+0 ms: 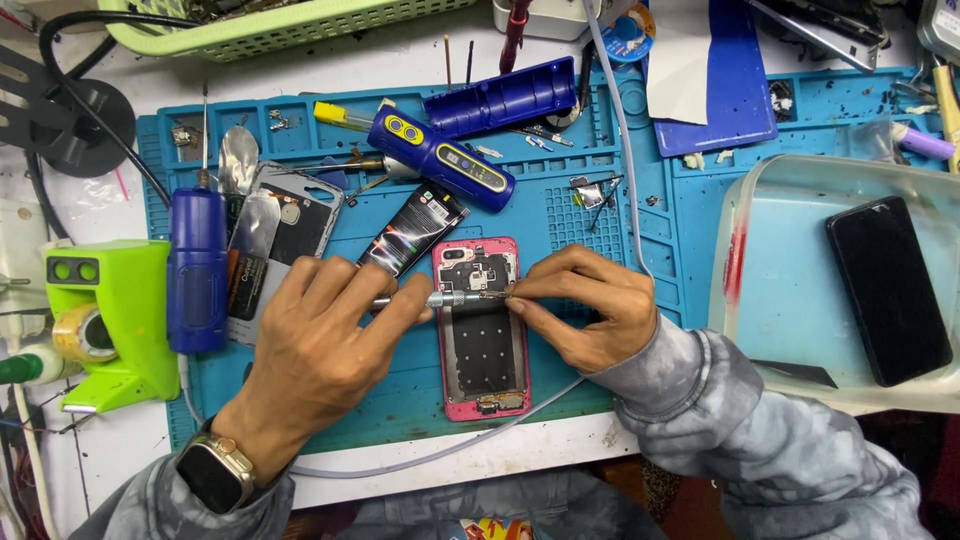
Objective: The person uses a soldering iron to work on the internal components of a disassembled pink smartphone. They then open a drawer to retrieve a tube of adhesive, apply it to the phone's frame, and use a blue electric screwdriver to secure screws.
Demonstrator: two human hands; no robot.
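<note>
We held a screwdriver point(440, 298) level over the open pink phone point(481, 330) on the blue mat point(400, 390)

Our left hand point(320, 340) was closed round the knurled metal shaft, which lay left to right across the phone's upright long axis; our right hand point(575, 305) pinched narrowly at the tip, just right of the phone's middle, so it sat nearer the work point. The phone lay centre-near, its glossy pink frame around a dark perforated plate. Far of it were a blue cylindrical tool point(440, 158), and at right a clear tray point(780, 300) holding a flat black phone point(888, 290)
</note>
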